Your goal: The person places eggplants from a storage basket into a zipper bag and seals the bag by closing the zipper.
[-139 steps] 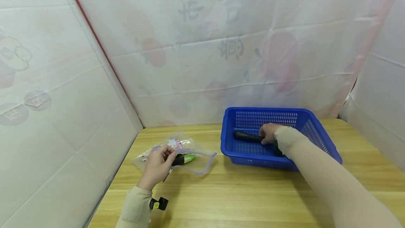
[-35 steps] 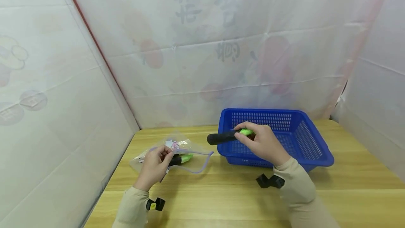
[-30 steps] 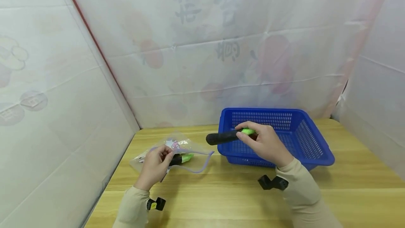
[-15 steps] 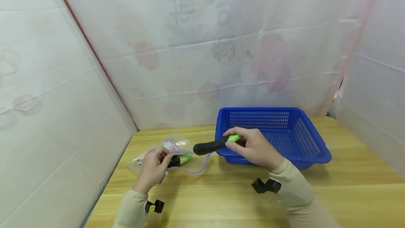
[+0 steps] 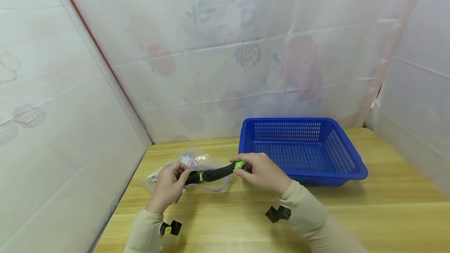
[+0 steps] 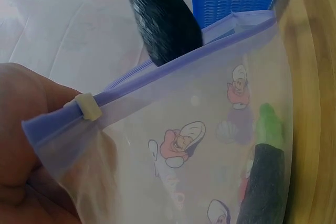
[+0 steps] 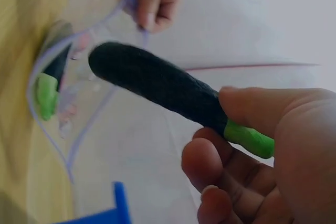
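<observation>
My right hand [image 5: 265, 171] pinches an eggplant [image 5: 218, 173] by its green stem end. The dark rounded tip points left, right at the mouth of a clear slider zip bag [image 6: 136, 156] with a purple rim and cartoon prints. My left hand [image 5: 168, 188] grips a corner of that rim beside the beige slider [image 6: 88, 107], keeping the mouth apart. Inside the bag lies a second eggplant [image 6: 262, 182], its green end toward the opening. In the left wrist view the held eggplant's tip overlaps the bag's rim.
A blue perforated basket [image 5: 303, 175] stands on the wooden table [image 5: 225, 221] at the right, behind my right hand. White printed cloth [image 5: 211, 69] hangs behind and at both sides of the table.
My right hand lifted the eggplant out of the basket and carried it left and down to the bag's mouth. My left hand kept its grip on the rim.
</observation>
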`<move>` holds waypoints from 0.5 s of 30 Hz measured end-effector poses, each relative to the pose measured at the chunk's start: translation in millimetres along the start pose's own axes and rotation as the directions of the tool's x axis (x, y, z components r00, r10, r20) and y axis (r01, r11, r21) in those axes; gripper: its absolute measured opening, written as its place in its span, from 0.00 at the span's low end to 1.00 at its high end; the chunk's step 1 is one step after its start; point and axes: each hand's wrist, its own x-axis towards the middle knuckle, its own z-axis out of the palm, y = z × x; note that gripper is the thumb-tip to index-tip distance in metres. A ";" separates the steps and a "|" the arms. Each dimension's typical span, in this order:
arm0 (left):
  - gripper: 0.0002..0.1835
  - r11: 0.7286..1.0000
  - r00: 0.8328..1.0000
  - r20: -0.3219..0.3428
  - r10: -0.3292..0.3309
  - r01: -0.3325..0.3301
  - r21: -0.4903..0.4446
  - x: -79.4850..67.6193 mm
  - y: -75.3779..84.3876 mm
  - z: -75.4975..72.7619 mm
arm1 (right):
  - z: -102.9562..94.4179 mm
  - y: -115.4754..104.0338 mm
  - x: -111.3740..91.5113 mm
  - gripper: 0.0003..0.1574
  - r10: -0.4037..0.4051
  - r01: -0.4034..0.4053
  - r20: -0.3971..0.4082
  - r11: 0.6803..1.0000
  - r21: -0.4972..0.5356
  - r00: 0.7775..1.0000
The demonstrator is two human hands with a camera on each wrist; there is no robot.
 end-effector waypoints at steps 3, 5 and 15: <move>0.06 1.000 1.000 0.004 -0.002 0.002 0.000 -0.9 -0.5 -0.1 | 10.5 -0.7 0.0 0.16 0.022 -0.022 0.018 1.000 -0.018 1.000; 0.06 1.000 1.000 0.004 0.000 0.000 -0.002 -1.5 -0.8 0.0 | 16.7 -1.4 -0.4 0.17 0.033 -0.033 0.031 0.999 -0.026 0.999; 0.06 1.000 1.000 -0.021 0.022 -0.022 0.001 -7.7 -3.6 -0.3 | 41.6 -3.0 -4.5 0.18 0.050 -0.050 0.109 0.999 -0.004 0.993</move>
